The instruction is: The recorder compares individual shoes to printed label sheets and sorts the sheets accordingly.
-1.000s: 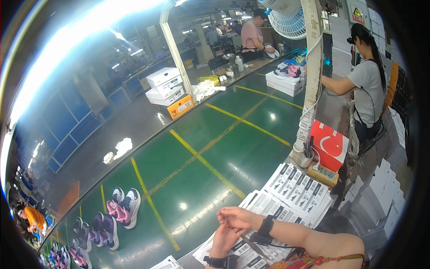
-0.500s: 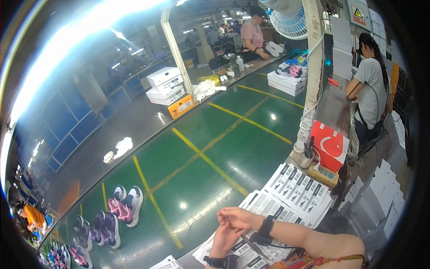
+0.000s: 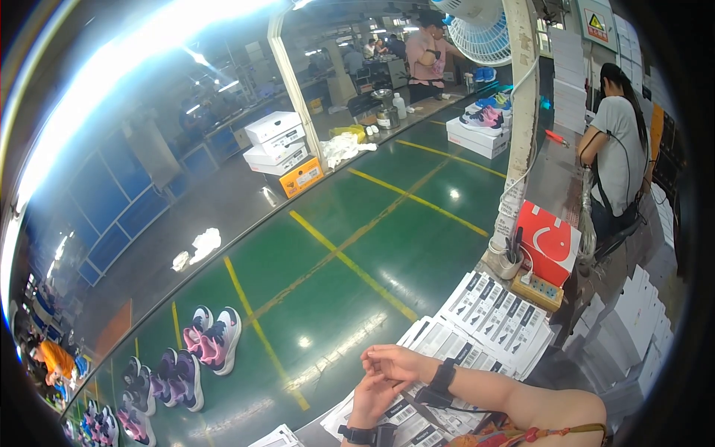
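Head view: a long green belt with yellow lines runs to the left of the red box.
Right hand: below and left of the red box, fingers loosely stretched and a little bent, nothing visible in its grip; it lies across the other hand.
Left hand: farther below and left of the red box, against the right hand; its fingers are partly covered, so I cannot tell whether its grip is open or closed.
Wristbands: black, one on each wrist.
Printed sheets: white piles just below and left of the red box, reaching under the forearms; I cannot tell whether the hands touch them.
Power strip: yellowish, just below the red box, a white plug in it.
White post: upright, just left of the red box.
Navy-and-pink shoes: on the belt, well left of the red box, with more shoes beyond them.
Co-worker in a grey shirt: above and right of the red box.
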A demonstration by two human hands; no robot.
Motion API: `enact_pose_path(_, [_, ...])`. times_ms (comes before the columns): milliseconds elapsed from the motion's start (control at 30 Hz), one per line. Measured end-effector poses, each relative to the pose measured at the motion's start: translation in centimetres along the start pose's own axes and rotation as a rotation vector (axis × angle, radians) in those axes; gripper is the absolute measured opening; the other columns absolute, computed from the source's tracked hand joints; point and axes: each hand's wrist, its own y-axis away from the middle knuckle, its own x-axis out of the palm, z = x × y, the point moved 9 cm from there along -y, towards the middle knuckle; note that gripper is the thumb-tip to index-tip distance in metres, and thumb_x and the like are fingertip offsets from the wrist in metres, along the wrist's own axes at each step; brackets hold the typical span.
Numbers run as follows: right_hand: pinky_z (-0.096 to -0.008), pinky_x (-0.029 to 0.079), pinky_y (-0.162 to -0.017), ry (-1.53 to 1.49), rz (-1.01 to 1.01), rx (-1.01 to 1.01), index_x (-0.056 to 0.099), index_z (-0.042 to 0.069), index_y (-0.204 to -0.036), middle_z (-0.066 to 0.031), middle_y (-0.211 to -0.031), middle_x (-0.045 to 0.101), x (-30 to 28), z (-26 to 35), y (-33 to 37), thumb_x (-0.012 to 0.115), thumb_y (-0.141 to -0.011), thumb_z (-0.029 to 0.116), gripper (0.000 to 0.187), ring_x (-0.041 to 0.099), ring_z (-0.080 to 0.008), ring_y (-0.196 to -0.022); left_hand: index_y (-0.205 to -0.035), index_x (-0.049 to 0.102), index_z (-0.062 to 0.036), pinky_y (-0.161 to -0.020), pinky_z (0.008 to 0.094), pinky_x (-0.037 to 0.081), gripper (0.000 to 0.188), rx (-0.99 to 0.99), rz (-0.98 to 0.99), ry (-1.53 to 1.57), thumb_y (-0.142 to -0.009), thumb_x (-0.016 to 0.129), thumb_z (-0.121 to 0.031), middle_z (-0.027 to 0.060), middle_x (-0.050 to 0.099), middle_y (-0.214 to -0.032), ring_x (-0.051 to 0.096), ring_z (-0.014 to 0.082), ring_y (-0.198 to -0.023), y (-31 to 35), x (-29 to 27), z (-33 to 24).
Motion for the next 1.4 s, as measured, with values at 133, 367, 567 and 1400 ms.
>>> enact_pose_path(133, [-0.0275,0.050,-0.079,0.000,0.008,-0.008,0.053,0.001,-0.112,-0.0070,-0.096,0.060,0.0,0.0,0.0,0.047,-0.099,0.017,0.021,0.058,-0.0152,-0.087,-0.126,0.045,-0.0067,-0.107,0.0588,0.033,0.042,-0.014,-0.006,0.008,-0.084,0.049,-0.007,0.0194,0.044,-0.134,0.043,0.0390,-0.126,0.1,0.1,0.1])
enact_pose_path(367, [-0.0269,0.051,-0.079,0.000,0.000,-0.005,0.053,0.001,-0.112,-0.0071,-0.096,0.060,0.5,0.1,0.1,0.047,-0.099,0.016,0.021,0.059,-0.0149,-0.086,-0.124,0.045,-0.0056,-0.108,0.0591,0.031,0.044,-0.012,-0.019,0.011,-0.080,0.049,-0.007,0.0196,0.044,-0.133,0.041,0.0396,-0.128,0.3,0.1,-0.1])
enact_pose_path(567, [-0.0264,0.051,-0.077,0.009,0.002,0.002,0.053,0.000,-0.111,-0.0069,-0.096,0.060,0.6,0.2,0.3,0.047,-0.099,0.016,0.020,0.059,-0.0145,-0.086,-0.125,0.045,-0.0032,-0.109,0.0606,0.029,0.053,-0.007,-0.012,0.028,-0.073,0.046,-0.005,0.0219,0.044,-0.134,0.040,0.0424,-0.129,0.1,0.1,0.0])
enact_pose_path(1400, [-0.0288,0.051,-0.080,-0.019,-0.018,0.002,0.054,0.001,-0.110,-0.0068,-0.097,0.059,0.4,0.3,0.2,0.047,-0.099,0.015,0.019,0.059,-0.0156,-0.090,-0.129,0.039,-0.0028,-0.105,0.0567,0.037,0.041,-0.006,-0.048,-0.051,-0.091,0.047,-0.014,0.0213,0.045,-0.131,0.048,0.0388,-0.121,0.0,-0.1,0.1])
